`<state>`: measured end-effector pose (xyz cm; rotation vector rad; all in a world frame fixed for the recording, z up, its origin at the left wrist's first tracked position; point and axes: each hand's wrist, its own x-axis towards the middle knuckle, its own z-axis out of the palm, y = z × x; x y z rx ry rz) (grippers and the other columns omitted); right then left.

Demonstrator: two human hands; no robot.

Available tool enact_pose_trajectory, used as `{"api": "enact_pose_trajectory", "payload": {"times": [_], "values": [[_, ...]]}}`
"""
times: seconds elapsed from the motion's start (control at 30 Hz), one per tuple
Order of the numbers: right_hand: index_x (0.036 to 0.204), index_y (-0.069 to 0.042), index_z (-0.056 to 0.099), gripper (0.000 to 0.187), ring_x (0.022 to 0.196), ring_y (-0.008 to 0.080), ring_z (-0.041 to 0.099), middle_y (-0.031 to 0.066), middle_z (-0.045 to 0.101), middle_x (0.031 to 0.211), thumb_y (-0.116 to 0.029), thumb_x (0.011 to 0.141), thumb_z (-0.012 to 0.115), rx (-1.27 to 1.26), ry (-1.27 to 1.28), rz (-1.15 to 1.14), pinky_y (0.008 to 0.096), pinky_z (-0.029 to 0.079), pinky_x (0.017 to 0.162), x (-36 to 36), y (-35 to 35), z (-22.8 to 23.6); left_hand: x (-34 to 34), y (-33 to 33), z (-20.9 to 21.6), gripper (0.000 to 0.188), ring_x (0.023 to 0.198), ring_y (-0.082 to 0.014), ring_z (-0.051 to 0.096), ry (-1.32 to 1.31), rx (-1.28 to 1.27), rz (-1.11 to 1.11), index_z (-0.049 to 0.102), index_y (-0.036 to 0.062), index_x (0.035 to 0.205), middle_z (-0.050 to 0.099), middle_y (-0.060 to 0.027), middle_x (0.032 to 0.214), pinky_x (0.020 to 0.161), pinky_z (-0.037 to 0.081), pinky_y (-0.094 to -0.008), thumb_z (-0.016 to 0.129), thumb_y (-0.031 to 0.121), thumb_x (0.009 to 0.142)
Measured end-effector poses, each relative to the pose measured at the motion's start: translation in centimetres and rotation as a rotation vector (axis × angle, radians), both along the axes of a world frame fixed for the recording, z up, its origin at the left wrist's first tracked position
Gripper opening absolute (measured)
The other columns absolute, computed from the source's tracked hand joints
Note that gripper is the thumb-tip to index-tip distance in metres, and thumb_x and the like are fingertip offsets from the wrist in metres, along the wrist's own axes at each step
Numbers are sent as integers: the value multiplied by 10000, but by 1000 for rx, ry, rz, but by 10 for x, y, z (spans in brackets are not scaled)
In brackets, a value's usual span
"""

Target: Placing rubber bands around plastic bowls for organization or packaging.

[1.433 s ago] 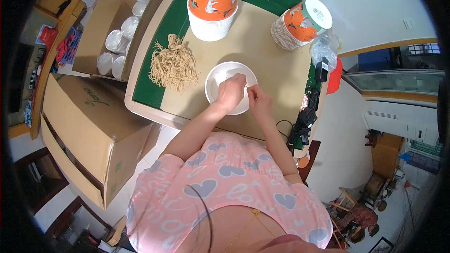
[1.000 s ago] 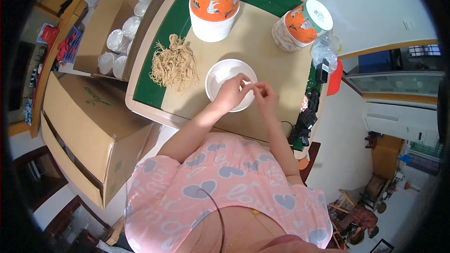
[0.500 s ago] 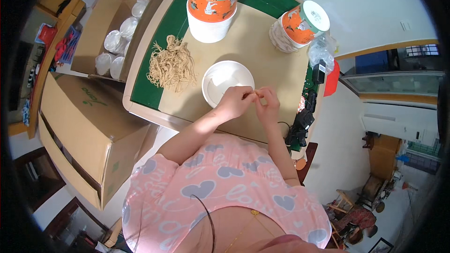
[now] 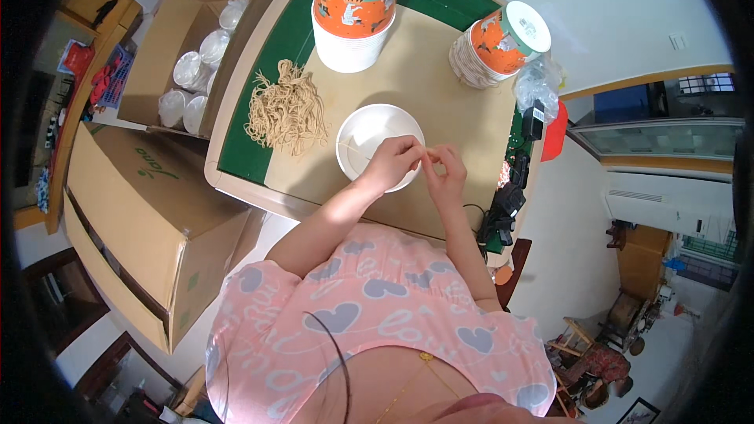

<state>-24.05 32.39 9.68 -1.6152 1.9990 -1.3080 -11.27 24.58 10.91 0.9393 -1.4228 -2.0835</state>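
Observation:
A white paper tub (image 4: 363,122) stands upright in front of me, its mouth facing up. Across its inside runs a thin beige string (image 4: 350,147) that passes behind my left hand (image 4: 390,163). At the tub's right rim my left fingers meet those of my right hand (image 4: 446,177). Both hands are closed in a pinch on the string, whose end is mostly covered by the fingertips. To the left lies a loose heap of beige strings (image 4: 288,110).
Upside-down orange-and-white tubs are stacked at the back (image 4: 355,20) and back right (image 4: 499,43). Black power adapters (image 4: 506,202) and a clear plastic bag (image 4: 538,82) line the table's right edge. On the left stand an open carton (image 4: 157,63) of wrapped white stacks and a large cardboard box (image 4: 149,212).
My left hand has shifted slightly left and turned a little. The fingertips of both hands stay together at the tub's right rim.

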Motion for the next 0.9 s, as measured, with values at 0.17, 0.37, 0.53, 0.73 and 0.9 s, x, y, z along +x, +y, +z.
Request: {"api": "enact_pose_trajectory", "payload": {"times": [0.17, 0.37, 0.53, 0.73, 0.9], "values": [[858, -39, 619, 143, 677, 187, 578, 78, 597, 786, -50, 737, 695, -8, -43, -81, 271, 467, 615, 6, 0, 1, -2, -7, -1, 197, 524, -26, 380, 35, 91, -61, 577, 52, 755, 453, 49, 599, 462, 286, -175, 510, 176, 893], [864, -36, 614, 137, 667, 182, 571, 75, 601, 777, -34, 748, 685, -43, 4, -96, 279, 469, 617, 2, 5, 0, -8, -3, -3, 202, 519, -30, 384, -16, 20, -74, 574, 46, 749, 456, 38, 605, 459, 294, -180, 508, 175, 891], [855, -26, 609, 124, 649, 182, 561, 79, 599, 779, -5, 747, 667, -32, 10, -131, 282, 464, 607, 4, 6, 4, -9, -1, 10, 205, 525, -36, 392, 15, 60, -81, 572, 43, 753, 463, 33, 612, 462, 302, -179, 505, 177, 894], [866, -30, 600, 138, 670, 194, 560, 82, 586, 777, -7, 742, 656, -50, 29, -141, 303, 462, 633, 4, 6, 1, -14, 5, 5, 218, 549, -38, 402, 61, -6, -81, 570, 43, 767, 474, 26, 632, 480, 319, -182, 494, 191, 908], [856, -30, 589, 119, 677, 215, 557, 90, 574, 784, 13, 751, 624, -50, 17, -159, 321, 454, 645, 8, 7, 9, -12, 13, 7, 217, 579, -55, 442, 60, -171, -67, 600, 9, 849, 516, 11, 668, 527, 359, -206, 496, 189, 914]]}}
